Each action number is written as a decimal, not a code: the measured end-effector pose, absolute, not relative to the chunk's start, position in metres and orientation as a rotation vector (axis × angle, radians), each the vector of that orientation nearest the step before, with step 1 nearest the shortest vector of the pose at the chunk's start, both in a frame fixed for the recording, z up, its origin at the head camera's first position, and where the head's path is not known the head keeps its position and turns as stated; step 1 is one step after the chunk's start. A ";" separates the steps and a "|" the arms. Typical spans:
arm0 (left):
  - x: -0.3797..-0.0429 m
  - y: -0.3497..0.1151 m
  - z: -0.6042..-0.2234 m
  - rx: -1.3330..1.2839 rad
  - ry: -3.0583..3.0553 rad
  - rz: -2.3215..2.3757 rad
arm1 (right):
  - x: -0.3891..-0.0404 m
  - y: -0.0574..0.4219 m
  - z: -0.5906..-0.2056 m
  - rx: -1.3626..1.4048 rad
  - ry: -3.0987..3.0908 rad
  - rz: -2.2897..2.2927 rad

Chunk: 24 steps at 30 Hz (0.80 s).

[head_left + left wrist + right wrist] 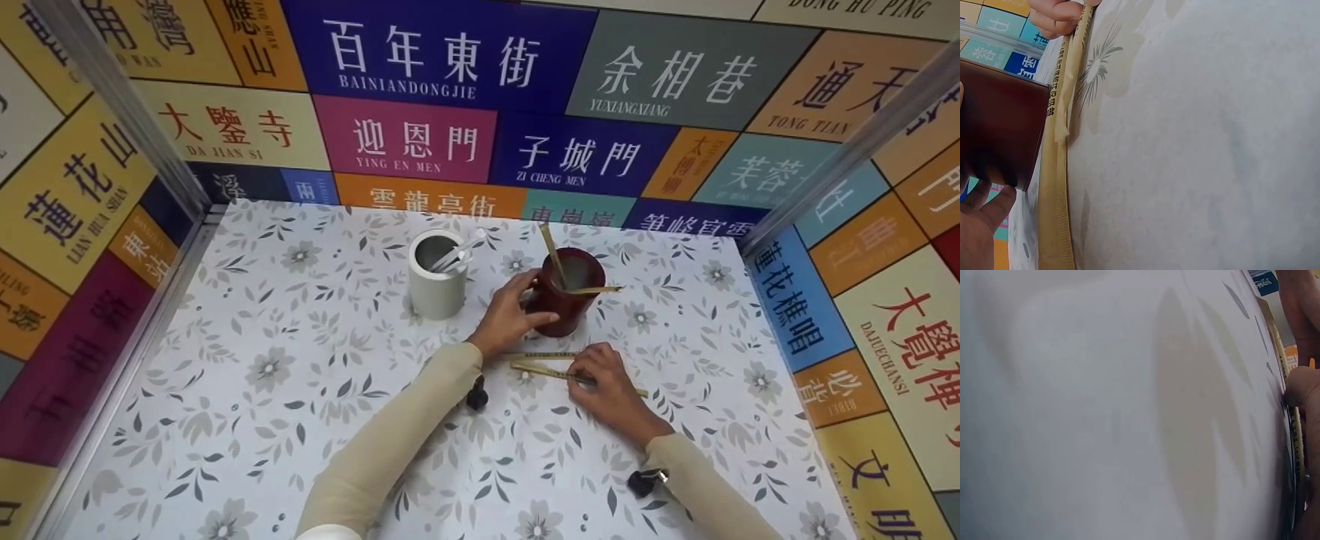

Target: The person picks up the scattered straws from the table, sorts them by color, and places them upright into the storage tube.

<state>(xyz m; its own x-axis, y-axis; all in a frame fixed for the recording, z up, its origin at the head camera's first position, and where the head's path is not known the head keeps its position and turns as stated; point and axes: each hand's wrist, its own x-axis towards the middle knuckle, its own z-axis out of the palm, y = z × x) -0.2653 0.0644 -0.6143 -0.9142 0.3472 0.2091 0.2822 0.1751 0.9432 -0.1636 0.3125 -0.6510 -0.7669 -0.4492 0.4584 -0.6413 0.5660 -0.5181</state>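
Note:
My left hand (510, 315) grips a dark red cup (559, 321) from its left side, the thumb across the front. Two slim packets of paper-wrapped chopsticks stick out of that cup: one packet (552, 247) points up, the other (600, 289) leans over the right rim. In front of the cup, my right hand (604, 379) pinches another wrapped chopstick packet (538, 369) near the table. A further packet (534, 356) lies on the table just behind it. Printed characters show on the brown paper (1053, 84) in the left wrist view.
Left of the red cup stands a white cup (437, 298) with several white plastic utensils (454, 259) inside. A flower-patterned cloth (270, 367) covers the table. Panels with large characters (409, 142) wall off its back and sides.

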 end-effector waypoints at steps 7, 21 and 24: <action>-0.263 0.065 -0.613 0.584 2.360 1.850 | -0.161 0.313 -0.637 0.972 -2.516 0.993; -0.265 0.065 -0.614 0.598 2.359 1.884 | -0.163 0.316 -0.587 1.039 -2.240 1.044; -0.265 0.065 -0.614 0.607 2.363 1.883 | -0.164 0.311 -0.573 1.034 -2.193 1.086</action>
